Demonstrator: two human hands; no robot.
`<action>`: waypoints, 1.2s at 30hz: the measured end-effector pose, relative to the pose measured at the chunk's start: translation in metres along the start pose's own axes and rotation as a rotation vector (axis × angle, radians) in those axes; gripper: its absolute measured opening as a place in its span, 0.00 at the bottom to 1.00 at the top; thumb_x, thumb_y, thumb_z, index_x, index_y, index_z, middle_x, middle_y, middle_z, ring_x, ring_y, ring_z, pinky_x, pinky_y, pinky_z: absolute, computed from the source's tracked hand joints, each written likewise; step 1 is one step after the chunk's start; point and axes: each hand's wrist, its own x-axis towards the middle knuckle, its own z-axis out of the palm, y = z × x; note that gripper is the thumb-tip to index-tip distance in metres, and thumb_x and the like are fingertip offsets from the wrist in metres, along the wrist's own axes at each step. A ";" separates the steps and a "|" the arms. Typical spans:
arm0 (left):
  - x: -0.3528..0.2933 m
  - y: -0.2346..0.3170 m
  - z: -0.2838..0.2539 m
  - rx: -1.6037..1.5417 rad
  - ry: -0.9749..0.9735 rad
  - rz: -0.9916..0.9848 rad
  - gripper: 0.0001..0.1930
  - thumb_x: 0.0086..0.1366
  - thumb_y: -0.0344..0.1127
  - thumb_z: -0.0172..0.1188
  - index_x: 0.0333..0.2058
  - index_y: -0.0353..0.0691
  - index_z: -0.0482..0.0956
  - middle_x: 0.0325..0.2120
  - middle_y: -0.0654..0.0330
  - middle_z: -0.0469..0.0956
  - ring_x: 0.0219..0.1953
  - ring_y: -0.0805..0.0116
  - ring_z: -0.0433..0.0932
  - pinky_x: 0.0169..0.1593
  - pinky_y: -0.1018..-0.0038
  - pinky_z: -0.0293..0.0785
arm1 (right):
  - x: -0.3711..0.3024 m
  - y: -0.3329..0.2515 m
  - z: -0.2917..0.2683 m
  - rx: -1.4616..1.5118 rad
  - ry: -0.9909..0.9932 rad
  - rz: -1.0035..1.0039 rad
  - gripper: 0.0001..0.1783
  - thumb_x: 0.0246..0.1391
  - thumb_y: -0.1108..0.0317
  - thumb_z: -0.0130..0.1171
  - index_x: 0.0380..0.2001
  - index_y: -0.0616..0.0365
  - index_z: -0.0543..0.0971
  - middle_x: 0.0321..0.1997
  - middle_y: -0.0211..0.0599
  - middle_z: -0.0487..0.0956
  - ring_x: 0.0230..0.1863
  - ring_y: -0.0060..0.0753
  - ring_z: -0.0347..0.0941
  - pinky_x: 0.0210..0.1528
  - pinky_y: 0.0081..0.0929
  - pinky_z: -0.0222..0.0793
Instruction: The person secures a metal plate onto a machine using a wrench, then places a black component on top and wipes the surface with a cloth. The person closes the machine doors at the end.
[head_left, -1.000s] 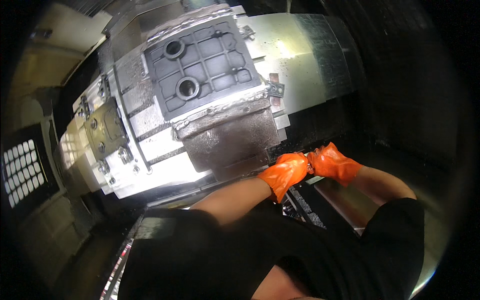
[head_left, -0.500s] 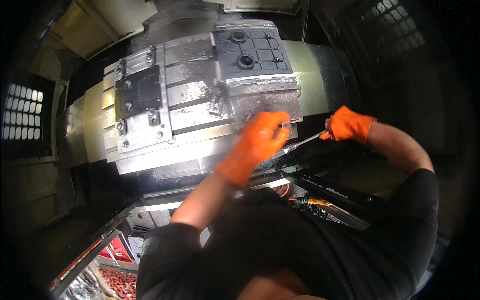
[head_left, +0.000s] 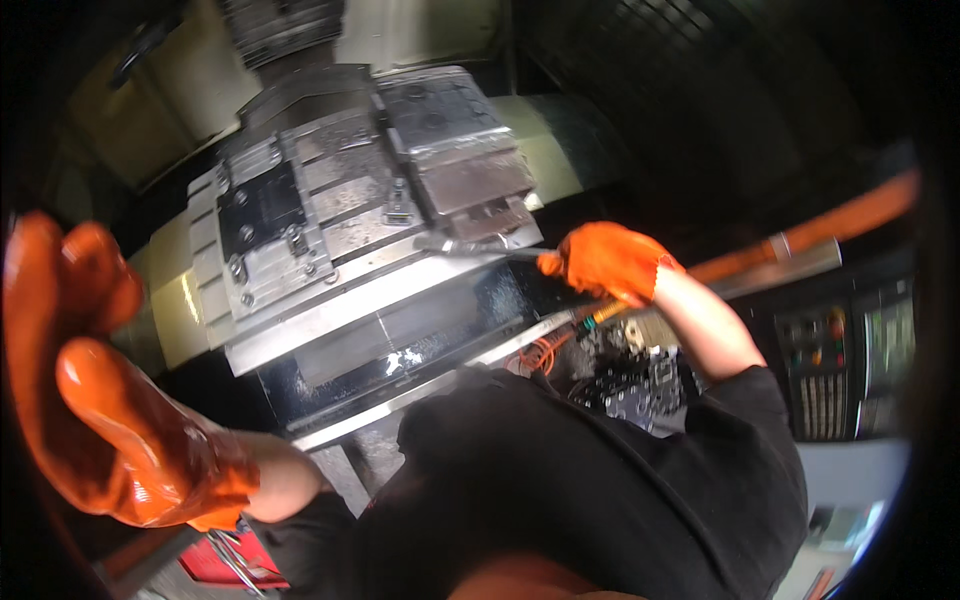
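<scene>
My right hand (head_left: 610, 262), in an orange rubber glove, is closed around the handle of a long metal wrench (head_left: 485, 247). The tool's blurred far end lies over the front edge of the slotted machine table (head_left: 350, 232). Raised at the lower left, close to the camera, is my left hand (head_left: 140, 455) in a matching glove. Its thumb stands apart from the fingers, and nothing shows in it. On the table, a dark plate (head_left: 262, 208) is bolted to a fixture at the left. A grey block (head_left: 440, 112) stands at the right, with a metal clamp (head_left: 397, 205) beside it.
A metal rail (head_left: 375, 412) crosses between my body and the table. Beyond my right forearm are a blurred orange bar (head_left: 850, 215) and a control panel (head_left: 820, 365). An orange hose (head_left: 540, 355) and dark parts (head_left: 645, 385) lie below. A red box (head_left: 225, 560) is lower left.
My left hand has left the table's front right corner and swung to the far lower left. My right hand has moved left with the wrench. The view has turned, bringing the control panel in.
</scene>
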 end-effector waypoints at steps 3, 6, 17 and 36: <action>-0.046 -0.049 -0.005 -0.134 -0.156 -0.189 0.19 0.75 0.36 0.53 0.55 0.27 0.77 0.50 0.47 0.80 0.47 0.60 0.81 0.55 0.67 0.74 | -0.014 0.100 0.065 0.341 0.077 0.011 0.14 0.70 0.59 0.49 0.48 0.53 0.80 0.27 0.36 0.80 0.18 0.25 0.73 0.17 0.23 0.65; -0.153 -0.114 0.004 -0.082 -0.485 -0.616 0.15 0.75 0.34 0.56 0.54 0.31 0.80 0.49 0.53 0.81 0.48 0.66 0.79 0.58 0.69 0.73 | -0.011 0.255 0.125 0.755 -0.096 -0.116 0.18 0.68 0.51 0.51 0.44 0.53 0.80 0.30 0.37 0.81 0.20 0.33 0.77 0.21 0.28 0.69; -0.504 -0.266 -0.062 0.082 -0.859 -1.749 0.12 0.72 0.41 0.59 0.46 0.40 0.83 0.39 0.64 0.83 0.38 0.72 0.79 0.41 0.72 0.75 | -0.054 0.423 0.257 1.879 1.044 -0.604 0.17 0.72 0.49 0.47 0.29 0.43 0.66 0.17 0.26 0.60 0.15 0.31 0.60 0.19 0.35 0.61; -0.481 -0.142 -0.083 -0.014 -0.843 -1.787 0.17 0.72 0.47 0.62 0.49 0.41 0.82 0.37 0.65 0.83 0.37 0.72 0.79 0.37 0.75 0.73 | -0.069 0.464 0.026 1.504 1.597 -0.626 0.27 0.72 0.48 0.52 0.51 0.66 0.78 0.45 0.49 0.85 0.37 0.40 0.84 0.39 0.32 0.82</action>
